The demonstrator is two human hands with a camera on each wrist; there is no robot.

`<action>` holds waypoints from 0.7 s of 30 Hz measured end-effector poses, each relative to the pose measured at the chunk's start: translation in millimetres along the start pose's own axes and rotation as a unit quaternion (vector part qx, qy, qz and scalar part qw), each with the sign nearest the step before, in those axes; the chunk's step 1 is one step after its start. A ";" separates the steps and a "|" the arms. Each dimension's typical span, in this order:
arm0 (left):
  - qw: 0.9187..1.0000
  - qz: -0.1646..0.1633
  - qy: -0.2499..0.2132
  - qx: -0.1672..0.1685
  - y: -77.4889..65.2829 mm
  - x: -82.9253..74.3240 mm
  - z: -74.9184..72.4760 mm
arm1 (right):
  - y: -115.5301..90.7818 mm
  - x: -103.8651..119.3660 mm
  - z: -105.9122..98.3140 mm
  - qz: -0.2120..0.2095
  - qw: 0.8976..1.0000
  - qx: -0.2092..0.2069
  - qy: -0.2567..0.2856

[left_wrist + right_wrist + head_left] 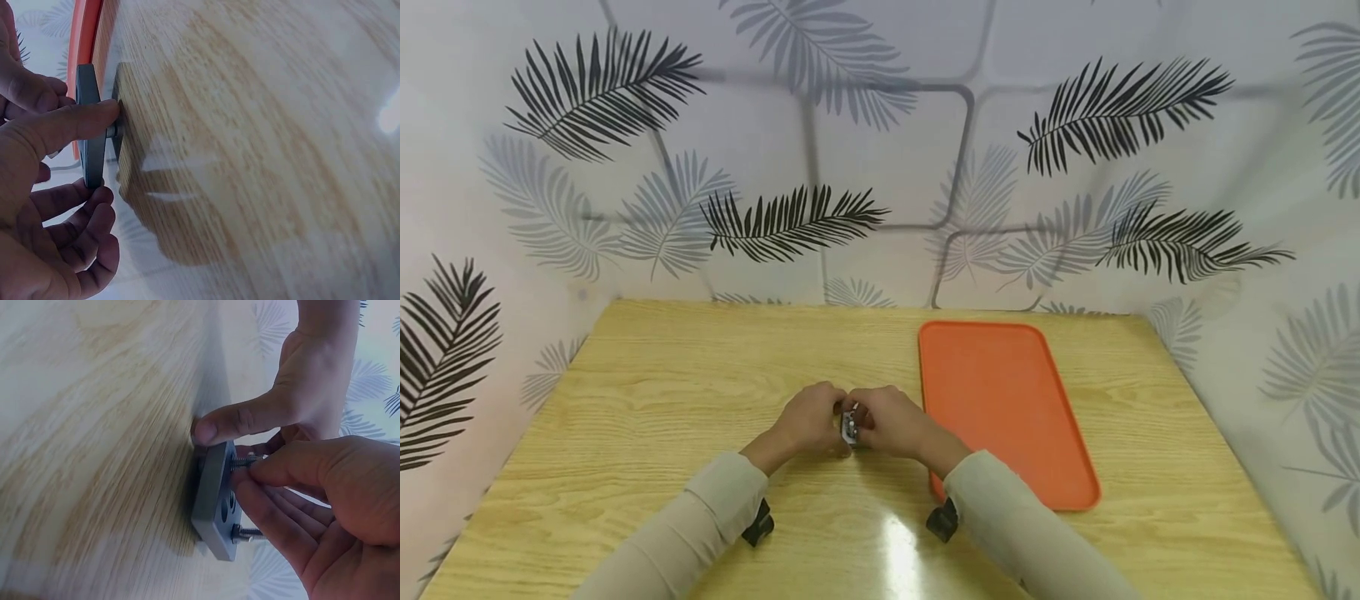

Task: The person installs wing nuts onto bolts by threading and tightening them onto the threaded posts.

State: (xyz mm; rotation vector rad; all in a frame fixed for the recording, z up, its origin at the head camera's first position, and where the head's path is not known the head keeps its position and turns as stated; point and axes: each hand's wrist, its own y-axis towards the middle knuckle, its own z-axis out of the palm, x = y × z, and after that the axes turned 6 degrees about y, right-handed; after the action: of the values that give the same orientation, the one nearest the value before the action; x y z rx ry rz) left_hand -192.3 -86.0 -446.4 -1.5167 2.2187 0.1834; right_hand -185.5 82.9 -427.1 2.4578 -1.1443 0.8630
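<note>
Low over the table, my left hand (811, 419) grips a small grey metal plate (211, 503) by its edges. Its thumb lies along one side in the left wrist view. Two threaded bolts stand up from the plate, and round holes show between them in the right wrist view. With thumb and forefinger my right hand (891, 423) pinches the upper part of one bolt (240, 462); the fingertips hide its end. The other bolt (251, 534) has a nut (236, 534) low on it, against the plate. A bolt head shows under the plate in the left wrist view.
An orange tray (1000, 392) lies on the wooden table (700, 358) to the right, partly behind my right forearm. Dark wrist mounts (760, 525) hang beneath both sleeves. A leaf-patterned wall covering (880, 150) rises behind the table.
</note>
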 end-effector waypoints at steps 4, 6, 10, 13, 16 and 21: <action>1.000 0.008 -0.004 -0.002 -0.2 -1.1 0.3 | 1.5 0.9 1.0 0.010 1.000 0.005 0.002; 1.000 0.009 -0.006 0.000 -0.9 -2.0 0.4 | 1.1 0.7 1.9 0.019 1.000 0.001 0.001; 1.000 0.006 -0.008 0.004 -2.0 -2.9 0.5 | -2.5 1.2 3.9 0.051 0.998 -0.020 0.026; 1.000 0.002 -0.009 0.001 -1.1 -1.9 1.5 | -6.0 2.0 5.6 0.080 0.994 -0.047 0.058; 1.000 0.000 -0.003 -0.006 0.1 -0.8 2.2 | -8.4 1.7 8.1 0.114 0.986 -0.072 0.101; 1.000 0.001 0.009 -0.011 0.0 -0.4 2.6 | -12.6 1.4 13.4 0.210 0.929 -0.077 0.294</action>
State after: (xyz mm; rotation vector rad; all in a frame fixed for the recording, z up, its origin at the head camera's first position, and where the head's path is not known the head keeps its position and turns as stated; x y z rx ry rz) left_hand -191.4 -84.7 -448.6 -1.5327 2.2397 0.1970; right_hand -169.8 83.5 -436.8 1.6578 -1.4347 1.4394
